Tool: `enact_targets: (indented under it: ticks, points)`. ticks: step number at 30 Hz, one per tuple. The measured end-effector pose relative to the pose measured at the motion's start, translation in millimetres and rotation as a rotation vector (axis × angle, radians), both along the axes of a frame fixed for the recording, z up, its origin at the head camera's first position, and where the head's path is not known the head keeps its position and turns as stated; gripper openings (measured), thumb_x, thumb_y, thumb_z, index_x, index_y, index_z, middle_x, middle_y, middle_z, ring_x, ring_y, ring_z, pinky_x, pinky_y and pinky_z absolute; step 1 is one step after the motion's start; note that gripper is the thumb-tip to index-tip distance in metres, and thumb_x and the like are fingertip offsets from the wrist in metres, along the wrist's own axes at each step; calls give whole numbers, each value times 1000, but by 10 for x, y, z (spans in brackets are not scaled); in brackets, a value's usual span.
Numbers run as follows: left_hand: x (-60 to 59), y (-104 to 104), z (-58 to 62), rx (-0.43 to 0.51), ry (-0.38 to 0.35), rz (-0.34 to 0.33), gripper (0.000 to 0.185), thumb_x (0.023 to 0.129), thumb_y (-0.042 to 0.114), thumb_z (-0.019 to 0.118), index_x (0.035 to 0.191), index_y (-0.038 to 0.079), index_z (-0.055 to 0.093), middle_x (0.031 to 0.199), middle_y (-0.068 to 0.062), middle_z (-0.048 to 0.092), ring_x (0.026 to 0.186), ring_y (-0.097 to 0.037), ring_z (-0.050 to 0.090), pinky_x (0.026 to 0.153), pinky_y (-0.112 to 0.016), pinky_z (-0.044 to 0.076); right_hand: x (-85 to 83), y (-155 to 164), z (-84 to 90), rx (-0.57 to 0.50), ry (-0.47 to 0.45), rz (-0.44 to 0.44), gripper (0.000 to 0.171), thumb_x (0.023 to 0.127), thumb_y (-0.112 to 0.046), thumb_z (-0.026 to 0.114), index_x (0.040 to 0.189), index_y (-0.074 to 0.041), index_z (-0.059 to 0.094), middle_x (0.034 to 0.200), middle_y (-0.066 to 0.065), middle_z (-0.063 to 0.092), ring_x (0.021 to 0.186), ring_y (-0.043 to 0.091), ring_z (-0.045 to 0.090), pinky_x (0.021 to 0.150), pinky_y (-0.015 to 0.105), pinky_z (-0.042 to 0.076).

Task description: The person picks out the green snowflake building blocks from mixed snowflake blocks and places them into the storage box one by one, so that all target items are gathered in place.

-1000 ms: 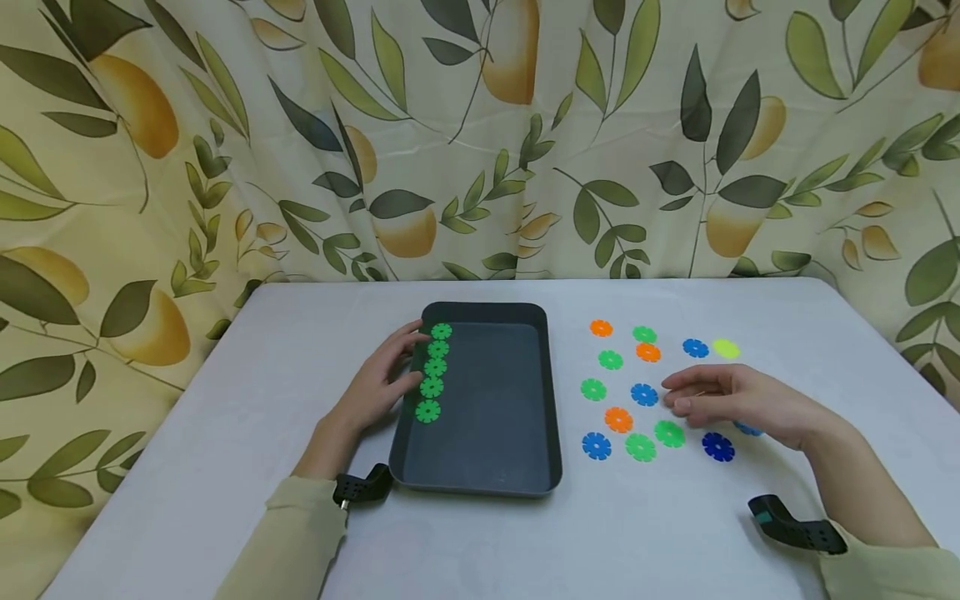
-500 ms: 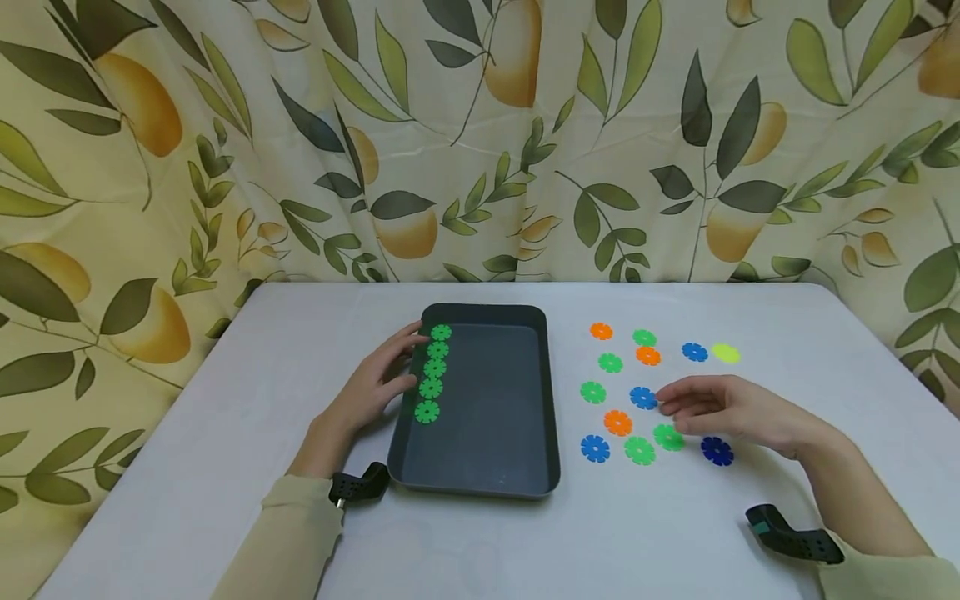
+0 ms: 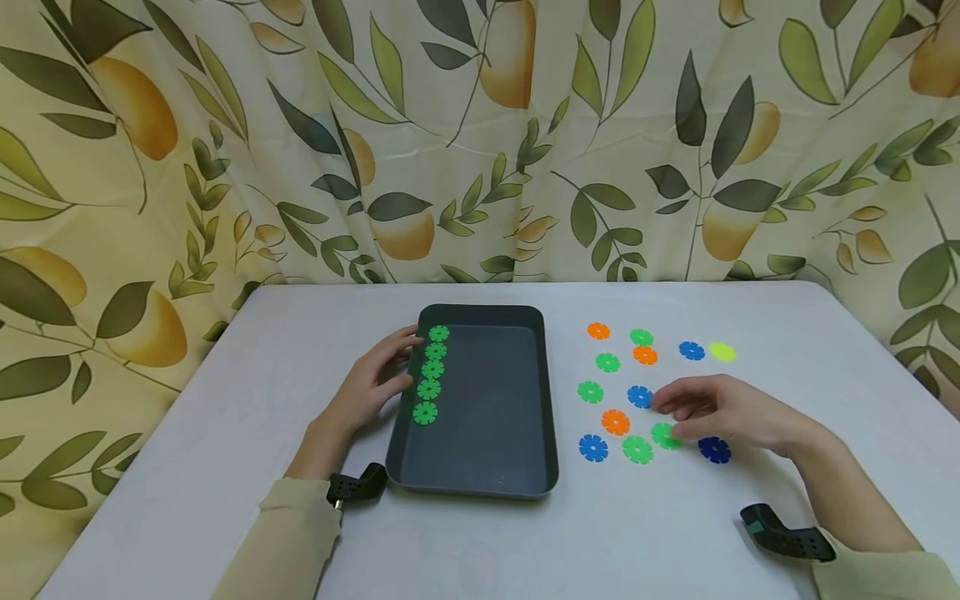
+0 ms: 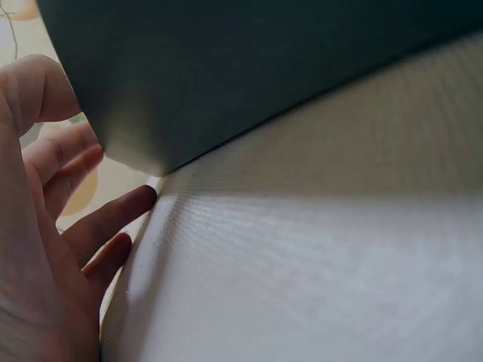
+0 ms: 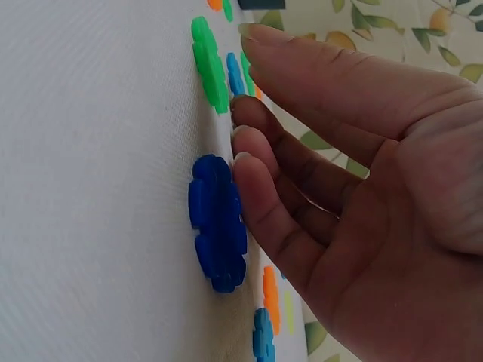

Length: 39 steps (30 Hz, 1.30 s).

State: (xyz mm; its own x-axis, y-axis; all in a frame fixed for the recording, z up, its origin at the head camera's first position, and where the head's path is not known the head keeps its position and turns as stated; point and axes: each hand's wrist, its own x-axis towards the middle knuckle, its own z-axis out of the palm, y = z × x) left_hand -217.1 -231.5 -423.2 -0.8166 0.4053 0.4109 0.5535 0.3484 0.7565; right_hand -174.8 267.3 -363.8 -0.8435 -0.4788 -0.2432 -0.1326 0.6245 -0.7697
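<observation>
My left hand [image 3: 366, 387] rests with loosely bent fingers against the left side of a dark grey tray [image 3: 491, 408]; in the left wrist view its thumb and fingers touch the tray's outer wall [image 4: 249, 68]. Several green notched discs [image 3: 429, 389] form a column along the tray's left side. My right hand [image 3: 738, 414] hovers low over loose discs, fingers relaxed, nothing seen between them. Its index fingertip is beside a blue disc [image 3: 640, 397], its thumb at a green disc [image 3: 664, 435]. A dark blue disc [image 5: 217, 226] lies flat under the palm side.
Right of the tray, more flat discs lie scattered on the white table [image 3: 465, 550]: orange [image 3: 616, 422], green [image 3: 590, 392], blue [image 3: 593, 447] and yellow [image 3: 722, 352]. A leaf-patterned curtain [image 3: 480, 167] hangs behind the table's far edge.
The right hand has shifted slightly left and nearer, its thumb now overlapping the edge of a green disc. The left hand, the tray and the discs stay in place.
</observation>
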Motion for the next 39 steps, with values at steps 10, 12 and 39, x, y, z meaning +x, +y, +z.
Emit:
enact_targets:
  ticks: [10,12,39]
  points:
    - [15,25,-10,40,-12,-4,51,91,6,58,141,-2,54,156,-15,41,127,-37,54,109,-55,36,30,-50,-20,74,80,43,41,84,-16,81,121,-5,68,113,4,64,93,20,52,79,23,49]
    - [16,22,-7,42,-14,-4,51,91,6,58,141,-2,54,156,-15,41,127,-37,54,109,-54,37,32,-59,-26,79,91,39,40,83,-16,82,119,-6,69,112,3,64,93,20,52,79,23,48]
    - [20,30,11,15,-28,29,53,89,7,57,142,0,54,157,-11,41,128,-33,54,110,-54,35,60,-173,-17,113,153,74,35,79,-12,84,111,-9,72,104,-1,65,90,19,56,78,25,51]
